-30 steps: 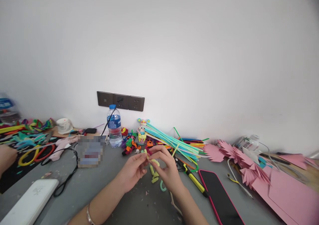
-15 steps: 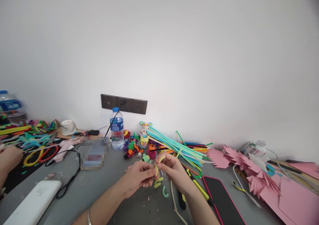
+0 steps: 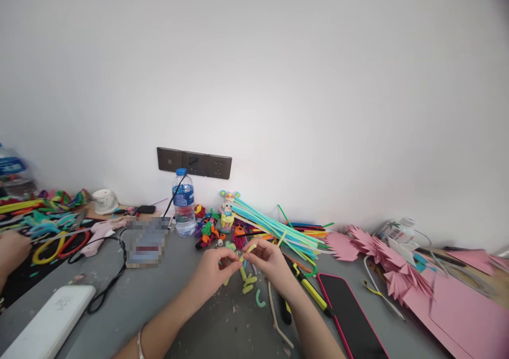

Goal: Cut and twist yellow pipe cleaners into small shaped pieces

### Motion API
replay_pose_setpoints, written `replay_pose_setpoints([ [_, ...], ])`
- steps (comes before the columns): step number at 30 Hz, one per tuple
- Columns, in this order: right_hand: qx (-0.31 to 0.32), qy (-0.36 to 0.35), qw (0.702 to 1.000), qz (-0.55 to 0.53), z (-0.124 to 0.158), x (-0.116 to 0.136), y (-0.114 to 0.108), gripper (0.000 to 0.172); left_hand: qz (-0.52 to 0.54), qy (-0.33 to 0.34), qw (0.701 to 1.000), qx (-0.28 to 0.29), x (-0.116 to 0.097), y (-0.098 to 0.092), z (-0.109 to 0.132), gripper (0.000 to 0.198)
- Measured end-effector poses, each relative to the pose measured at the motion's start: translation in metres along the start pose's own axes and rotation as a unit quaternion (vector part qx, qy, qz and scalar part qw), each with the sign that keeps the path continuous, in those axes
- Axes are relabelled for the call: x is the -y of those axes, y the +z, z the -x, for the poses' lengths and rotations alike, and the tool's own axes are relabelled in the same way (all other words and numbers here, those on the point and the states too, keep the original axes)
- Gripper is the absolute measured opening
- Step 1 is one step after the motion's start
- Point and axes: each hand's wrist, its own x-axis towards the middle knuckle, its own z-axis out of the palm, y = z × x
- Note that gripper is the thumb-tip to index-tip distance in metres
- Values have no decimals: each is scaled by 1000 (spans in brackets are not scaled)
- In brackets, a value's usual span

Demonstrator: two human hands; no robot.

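My left hand [image 3: 212, 275] and my right hand [image 3: 274, 272] meet low in the middle of the head view, thumbs and fingertips pinched together. Between them runs a short yellow piece of pipe cleaner [image 3: 249, 250], partly covered by the fingers. Several short yellow fuzzy pieces [image 3: 248, 285] lie on the table just below, with a curved mint-green piece [image 3: 259, 299] beside them. Behind the hands stands a small figure [image 3: 227, 216] with round ears and yellow clothing. A yellow-and-black cutter [image 3: 312, 293] rests to the right of my right wrist.
At right are a pink-edged phone [image 3: 353, 319] and folded pink paper [image 3: 409, 290]. A bundle of pipe cleaners [image 3: 274, 224] lies behind. Leftward are a water bottle [image 3: 184, 202], a pink glue gun [image 3: 95, 237], a white power bank [image 3: 55, 319] and another person's hand [image 3: 14, 250].
The yellow piece, more upright before, now slants between my fingertips. My left fingers have turned, and my hands sit slightly further left. The whole view has shifted a little.
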Motion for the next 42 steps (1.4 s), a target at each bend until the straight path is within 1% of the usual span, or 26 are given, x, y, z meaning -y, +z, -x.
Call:
replay_pose_setpoints([
  [3,21,0,998,54,1,-1,-4,22,-64,50,997,0,1,-2,1,20],
  [5,25,-11,996,88,1,0,-6,21,-64,66,996,6,1,-3,1,21],
  [7,16,-36,993,114,2,2,-5,20,-10,57,998,9,1,-3,0,23],
  [9,-16,-89,986,140,3,4,-1,19,103,6,994,18,0,-2,0,26],
  [10,-39,-126,979,156,4,5,2,18,175,-30,984,25,0,-1,0,28],
  [11,-62,-166,969,174,6,5,5,18,251,-66,965,32,-1,1,0,30],
  [13,-91,-234,944,216,9,5,12,15,389,-124,912,37,-2,5,1,31],
  [15,-99,-281,917,264,12,4,16,14,482,-148,863,24,-2,8,2,31],
  [16,-102,-299,903,290,14,3,18,14,508,-152,847,19,-2,10,3,30],
  [17,-107,-314,889,316,15,2,19,14,523,-154,838,17,-1,11,3,30],
  [19,-120,-335,864,356,15,0,20,16,532,-159,832,22,0,11,4,29],
  [21,-121,-342,853,376,15,-1,19,17,534,-168,828,26,1,11,4,30],
  [24,-89,-338,861,369,15,1,17,17,542,-178,821,18,0,10,3,31],
  [27,-62,-314,886,336,15,4,17,22,558,-175,811,-6,-3,9,2,33],
  [30,-57,-286,912,289,16,9,19,20,573,-178,799,-32,-7,9,1,33],
  [32,-58,-273,923,266,17,12,20,16,572,-178,800,-39,-9,9,1,33],
  [34,-59,-261,931,250,16,15,22,12,558,-167,812,-37,-9,8,1,33],
  [39,-75,-239,948,198,15,17,20,10,485,-135,864,3,-4,6,1,32],
  [42,-65,-227,957,171,14,18,16,9,415,-116,902,22,-4,5,2,32],
])
